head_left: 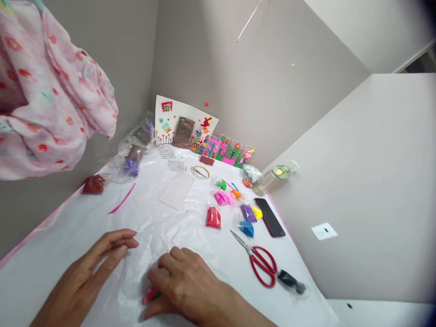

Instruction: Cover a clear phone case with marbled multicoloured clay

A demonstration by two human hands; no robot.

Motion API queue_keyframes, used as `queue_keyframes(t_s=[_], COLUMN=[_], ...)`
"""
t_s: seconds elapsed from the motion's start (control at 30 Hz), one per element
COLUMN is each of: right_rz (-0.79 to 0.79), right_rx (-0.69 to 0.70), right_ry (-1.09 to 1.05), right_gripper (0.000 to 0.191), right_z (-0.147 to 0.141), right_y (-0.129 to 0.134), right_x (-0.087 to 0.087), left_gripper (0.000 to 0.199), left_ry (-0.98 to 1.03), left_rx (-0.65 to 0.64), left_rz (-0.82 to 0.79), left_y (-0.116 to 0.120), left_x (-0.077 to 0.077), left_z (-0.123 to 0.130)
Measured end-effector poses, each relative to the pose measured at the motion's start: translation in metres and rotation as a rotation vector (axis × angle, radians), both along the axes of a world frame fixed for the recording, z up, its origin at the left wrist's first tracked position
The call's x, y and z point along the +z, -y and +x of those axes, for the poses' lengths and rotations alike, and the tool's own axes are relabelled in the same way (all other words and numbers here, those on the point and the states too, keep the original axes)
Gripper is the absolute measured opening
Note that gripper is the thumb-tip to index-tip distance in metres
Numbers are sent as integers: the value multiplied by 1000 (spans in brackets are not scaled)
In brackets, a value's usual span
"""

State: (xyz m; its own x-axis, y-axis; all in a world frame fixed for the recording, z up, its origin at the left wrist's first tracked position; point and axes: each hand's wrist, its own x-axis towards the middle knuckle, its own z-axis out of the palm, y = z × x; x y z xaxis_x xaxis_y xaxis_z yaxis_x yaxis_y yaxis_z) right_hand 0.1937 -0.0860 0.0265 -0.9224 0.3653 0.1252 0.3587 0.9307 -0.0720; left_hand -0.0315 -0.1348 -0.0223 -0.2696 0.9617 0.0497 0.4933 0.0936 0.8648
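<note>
My right hand [185,281] curls low over the table, its thumb and fingers around a small pink and green piece of modelling clay [150,296]. Most of that piece is hidden under the hand. To its left, my left hand [98,263] hovers with fingers stretched forward and the thumb close beneath them; nothing shows in it. Ahead of the hands, a red clay packet [213,218] and a clear flat rectangular sheet [176,190] lie on the white plastic table cover [153,227]. A thin magenta clay strip [122,200] is beyond the left hand.
Red-handled scissors [262,265], a black clay packet [291,281], a phone [270,217] and a bottle [275,178] line the right side. Several coloured clay packets [225,197] lie mid-right. Decorated panels [213,147] and a picture board [166,120] stand against the wall. Pink cloth [61,100] hangs upper left.
</note>
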Motion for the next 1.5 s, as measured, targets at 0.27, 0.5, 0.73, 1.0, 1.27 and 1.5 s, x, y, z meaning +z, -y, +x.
queue_keyframes(t_s=[0.27,0.5,0.73,1.0,1.27,1.5], right_rz=[-612,-1084,-1000,-140,-151,-395], right_rx=[-441,-780,-842,-472,-301,-429], right_ry=[-609,-1045,-969,-512,-335,-374], right_gripper=[18,23,21,13,21,64], right_z=[6,20,30,13,3,15], right_y=[7,3,4,24,21,29], right_x=[27,12,-14,-13,-16,-3], left_gripper=[50,31,14,13,33,31], left_ry=[200,268,-27,-158,-16,25], left_rx=[-379,-284,-577,-495,-441,-510], left_rz=[-55,-126,99,164,25,89], left_y=[1,-8,-9,-8,1,3], left_x=[-18,-4,4,-2,-26,-14], left_z=[14,29,44,44,25,27])
